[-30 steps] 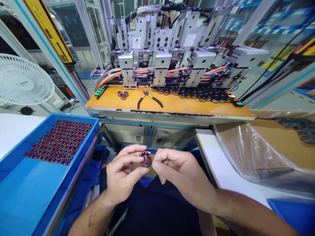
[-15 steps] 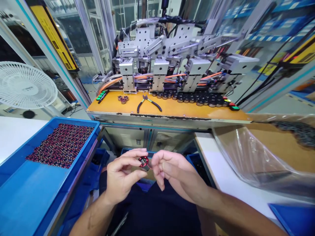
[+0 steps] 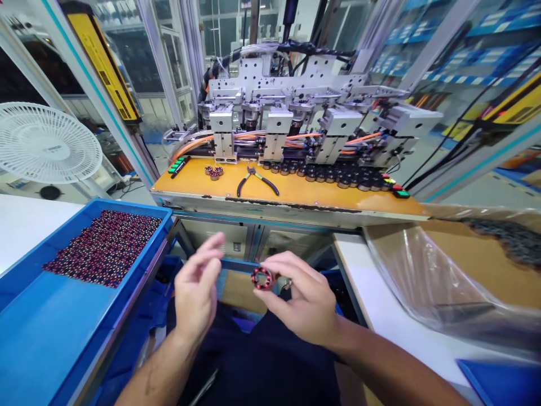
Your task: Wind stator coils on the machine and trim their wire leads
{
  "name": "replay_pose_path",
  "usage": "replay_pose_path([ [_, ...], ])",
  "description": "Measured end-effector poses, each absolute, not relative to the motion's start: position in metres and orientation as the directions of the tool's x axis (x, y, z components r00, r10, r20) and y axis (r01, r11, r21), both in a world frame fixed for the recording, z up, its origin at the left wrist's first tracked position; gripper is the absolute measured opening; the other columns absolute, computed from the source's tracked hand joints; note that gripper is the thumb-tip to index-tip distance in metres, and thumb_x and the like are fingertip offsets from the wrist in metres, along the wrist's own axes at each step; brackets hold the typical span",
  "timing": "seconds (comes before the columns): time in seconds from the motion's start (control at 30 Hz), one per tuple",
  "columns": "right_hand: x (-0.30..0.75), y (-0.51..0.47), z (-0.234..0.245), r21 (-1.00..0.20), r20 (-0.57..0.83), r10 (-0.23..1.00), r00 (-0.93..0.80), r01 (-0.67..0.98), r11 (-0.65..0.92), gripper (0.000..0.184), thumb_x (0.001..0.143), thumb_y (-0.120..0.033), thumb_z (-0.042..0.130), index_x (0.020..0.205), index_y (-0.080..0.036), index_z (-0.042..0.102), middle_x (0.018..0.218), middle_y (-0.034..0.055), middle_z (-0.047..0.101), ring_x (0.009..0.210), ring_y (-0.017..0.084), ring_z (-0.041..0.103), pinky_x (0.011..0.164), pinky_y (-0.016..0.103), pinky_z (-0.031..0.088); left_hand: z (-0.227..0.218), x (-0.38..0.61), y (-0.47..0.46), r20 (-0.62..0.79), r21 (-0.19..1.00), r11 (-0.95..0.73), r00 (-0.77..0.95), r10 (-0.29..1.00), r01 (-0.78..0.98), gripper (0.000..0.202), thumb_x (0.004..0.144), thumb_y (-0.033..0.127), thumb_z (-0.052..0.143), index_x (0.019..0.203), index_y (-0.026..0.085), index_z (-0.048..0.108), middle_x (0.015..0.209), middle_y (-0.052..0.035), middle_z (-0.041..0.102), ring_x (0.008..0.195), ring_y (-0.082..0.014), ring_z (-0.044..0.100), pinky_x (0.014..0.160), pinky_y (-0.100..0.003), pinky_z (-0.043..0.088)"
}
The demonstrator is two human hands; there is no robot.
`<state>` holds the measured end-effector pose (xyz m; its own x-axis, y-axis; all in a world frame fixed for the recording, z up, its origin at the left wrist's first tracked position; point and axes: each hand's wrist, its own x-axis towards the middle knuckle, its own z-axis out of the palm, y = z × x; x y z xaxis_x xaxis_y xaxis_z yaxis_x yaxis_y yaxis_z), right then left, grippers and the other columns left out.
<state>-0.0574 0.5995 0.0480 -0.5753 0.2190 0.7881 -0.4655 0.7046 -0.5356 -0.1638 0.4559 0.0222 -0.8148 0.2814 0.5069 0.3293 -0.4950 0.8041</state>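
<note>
1 handheld ring (image 3: pixel 267 279), orange worktop (image 3: pixel 296 189), fan (image 3: pixel 47 145)

The right grip (image 3: pixel 305 298) holds a red-and-black ring (image 3: pixel 269 278).

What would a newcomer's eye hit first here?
Probably the silver machine straight ahead, behind the orange worktop where pliers lie with handles spread. Then the blue tray at left, partly filled with red-and-black rings. Nearest, at centre, the right hand holds a similar part, the left hand apart from it.

2 hands (image 3: pixel 195 296), 1 held ring (image 3: pixel 269 278).
</note>
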Motion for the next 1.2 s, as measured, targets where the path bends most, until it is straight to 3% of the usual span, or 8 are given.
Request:
replay_pose_path([
  [0.07,-0.06,0.602,0.044,-0.246,0.904,0.113,-0.411,-0.288,0.925,0.016,0.08,-0.016,0.071,0.095,-0.018,0.066,0.082,0.0041,0.071,0.072,0.013,0.068,0.065,0.022,0.056,0.024,-0.16,0.453,0.592,0.771,-0.341,-0.803,0.072,0.538,0.017,0.085,0.012,0.071,0.097,0.023,0.074,0.11,-0.0042,0.073,0.107,-0.0146,0.067,0.09,-0.023,0.054],
  [0.1,-0.062,0.603,0.041,-0.168,0.921,0.071,-0.384,-0.225,0.96,0.014,0.081,-0.016,0.07,0.094,-0.018,0.065,0.081,0.0036,0.071,0.071,0.013,0.069,0.066,0.023,0.057,0.027,-0.156,0.451,0.672,0.728,-0.265,-0.735,0.093,0.632,0.021,0.081,0.011,0.074,0.099,0.023,0.074,0.103,-0.0032,0.073,0.1,-0.0138,0.067,0.085,-0.021,0.054],
  [0.23,-0.064,0.608,0.029,-0.03,0.933,-0.065,-0.354,-0.256,0.966,0.015,0.085,-0.014,0.064,0.099,-0.016,0.062,0.079,0.0058,0.071,0.073,0.015,0.068,0.07,0.026,0.058,0.044,-0.137,0.448,0.706,0.655,-0.139,-0.535,0.464,0.743,0.043,0.072,0.025,0.085,0.113,0.019,0.072,0.095,-0.0057,0.076,0.078,-0.015,0.069,0.073,-0.022,0.057],
  [0.37,-0.059,0.61,0.025,0.049,0.925,-0.165,-0.344,-0.322,0.946,0.019,0.083,-0.012,0.064,0.102,-0.012,0.063,0.081,0.0097,0.07,0.077,0.018,0.067,0.07,0.029,0.058,0.053,-0.136,0.452,0.669,0.671,-0.125,-0.525,0.526,0.731,0.033,0.077,0.025,0.081,0.108,0.016,0.073,0.091,-0.0063,0.077,0.075,-0.0145,0.07,0.071,-0.022,0.057],
  [0.6,-0.048,0.604,0.043,-0.458,0.794,0.096,-0.6,-0.487,0.744,0.034,0.077,-0.015,0.072,0.109,-0.016,0.063,0.092,0.0075,0.065,0.08,0.016,0.063,0.068,0.027,0.055,0.044,-0.148,0.452,0.673,0.648,-0.156,-0.464,0.575,0.746,0.03,0.082,0.015,0.075,0.112,0.017,0.071,0.1,-0.0076,0.076,0.092,-0.0169,0.07,0.085,-0.026,0.058],
  [0.77,-0.051,0.595,0.05,-0.655,0.714,0.278,-0.643,-0.472,0.59,0.016,0.082,-0.006,0.068,0.094,-0.017,0.068,0.077,0.0009,0.063,0.07,0.009,0.058,0.062,0.021,0.049,0.041,-0.148,0.449,0.675,0.643,-0.176,-0.443,0.591,0.745,0.031,0.082,0.008,0.072,0.112,0.018,0.071,0.11,-0.01,0.073,0.1,-0.0177,0.069,0.088,-0.027,0.059],
  [0.93,-0.051,0.592,0.049,-0.912,0.41,0.423,-0.808,-0.347,0.22,0.015,0.09,-0.019,0.064,0.075,-0.016,0.065,0.07,-0.0011,0.059,0.061,0.006,0.056,0.055,0.018,0.044,0.041,-0.149,0.447,0.603,0.778,-0.266,-0.556,0.573,0.57,0.028,0.078,0.008,0.076,0.103,0.022,0.075,0.108,-0.007,0.074,0.098,-0.0167,0.071,0.083,-0.022,0.06],
  [1.2,-0.051,0.586,0.037,-0.968,0.182,0.407,-0.895,-0.236,-0.086,0.03,0.091,-0.036,0.065,0.071,-0.015,0.061,0.064,-0.0012,0.055,0.059,0.008,0.053,0.06,0.022,0.043,0.037,-0.152,0.446,0.63,0.771,-0.335,-0.574,0.523,0.541,0.029,0.077,0.006,0.076,0.1,0.023,0.076,0.106,-0.0057,0.075,0.1,-0.0165,0.071,0.087,-0.024,0.059],
])
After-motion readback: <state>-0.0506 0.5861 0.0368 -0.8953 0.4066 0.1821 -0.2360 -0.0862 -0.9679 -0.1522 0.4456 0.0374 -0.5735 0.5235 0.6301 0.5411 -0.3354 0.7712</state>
